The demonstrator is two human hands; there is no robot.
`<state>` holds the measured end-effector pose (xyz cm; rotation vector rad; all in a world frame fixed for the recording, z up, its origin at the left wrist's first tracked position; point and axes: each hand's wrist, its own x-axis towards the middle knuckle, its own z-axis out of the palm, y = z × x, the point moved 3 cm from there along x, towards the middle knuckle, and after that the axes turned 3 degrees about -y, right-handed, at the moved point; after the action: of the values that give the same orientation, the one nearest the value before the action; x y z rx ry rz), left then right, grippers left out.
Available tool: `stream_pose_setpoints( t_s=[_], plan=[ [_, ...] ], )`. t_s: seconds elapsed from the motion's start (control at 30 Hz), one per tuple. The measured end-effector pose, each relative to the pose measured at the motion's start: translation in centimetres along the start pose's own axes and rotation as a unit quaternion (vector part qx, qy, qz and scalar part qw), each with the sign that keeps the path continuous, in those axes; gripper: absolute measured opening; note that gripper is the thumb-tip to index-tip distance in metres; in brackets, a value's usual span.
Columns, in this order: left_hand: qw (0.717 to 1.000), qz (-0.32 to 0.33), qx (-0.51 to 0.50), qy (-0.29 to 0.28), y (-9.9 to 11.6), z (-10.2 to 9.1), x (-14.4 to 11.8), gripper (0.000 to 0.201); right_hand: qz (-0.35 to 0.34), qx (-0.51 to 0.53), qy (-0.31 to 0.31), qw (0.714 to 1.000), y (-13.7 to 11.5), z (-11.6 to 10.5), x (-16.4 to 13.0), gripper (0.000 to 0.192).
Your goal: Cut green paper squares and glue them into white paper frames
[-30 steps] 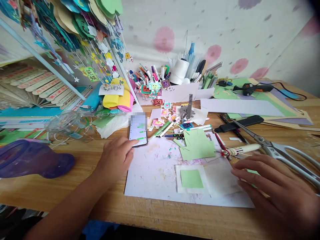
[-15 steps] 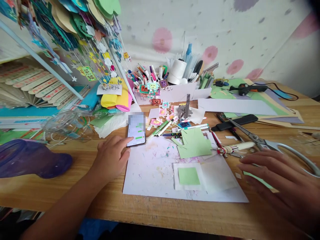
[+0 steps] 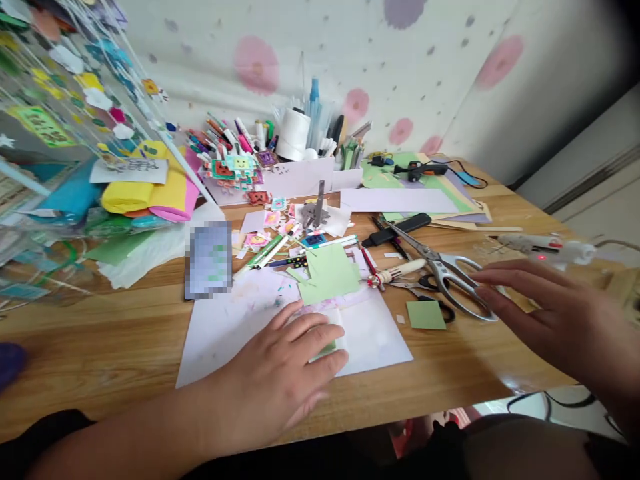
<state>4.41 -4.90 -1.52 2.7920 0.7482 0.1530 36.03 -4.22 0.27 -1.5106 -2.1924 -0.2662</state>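
Observation:
My left hand lies over a white sheet, fingers spread and covering most of a small paper piece with a green square. My right hand hovers at the right, fingers stretched out. Its fingertips overlap the handles of large silver scissors; whether they touch cannot be made out. Left of that hand, another green paper square lies partly over small black-handled scissors. A larger green sheet rests at the white sheet's far edge. The phone lies left of it.
Pens and small drawn cutouts are scattered behind the sheets. A white holder full of pens stands at the wall. On the right lie a white glue gun with a red light and a black one. Paper decorations hang at the left.
My left hand has left the phone and moved right onto the small paper with the green square. The view has swung right. More of the large scissors and the nearby green square shows.

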Motion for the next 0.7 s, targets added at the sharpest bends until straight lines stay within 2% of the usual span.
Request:
stream_pose_setpoints(
  t_s=[0.1, 0.17, 0.3, 0.4, 0.53, 0.7],
  plan=[
    [1.000, -0.006, 0.010, -0.017, -0.4, 0.9, 0.3, 0.030, 0.028, 0.003, -0.021, 0.999, 1.4, -0.3, -0.7, 0.025],
    [1.000, -0.008, 0.018, -0.014, -0.8, 1.1, 0.4, 0.029, 0.022, 0.026, -0.042, 0.999, 1.6, -0.1, -0.8, 0.019],
    [0.999, -0.010, 0.036, -0.007, -1.3, 0.8, 0.6, 0.028, -0.046, 0.070, -0.100, 0.992, 0.5, 1.1, -0.7, 0.014],
    [0.999, -0.018, 0.048, -0.012, -1.8, 0.5, 0.6, 0.022, -0.080, 0.051, -0.168, 0.981, -0.8, 2.3, -0.4, 0.019],
    [0.998, -0.026, 0.058, -0.003, -2.0, 0.0, 0.6, 0.018, -0.080, -0.002, -0.221, 0.972, -1.9, 3.4, -0.1, 0.030],
    [0.998, 0.006, 0.058, 0.006, -0.9, 0.2, 1.3, 0.022, -0.061, -0.014, -0.234, 0.970, -2.2, 4.2, 0.2, 0.028]
  ],
)
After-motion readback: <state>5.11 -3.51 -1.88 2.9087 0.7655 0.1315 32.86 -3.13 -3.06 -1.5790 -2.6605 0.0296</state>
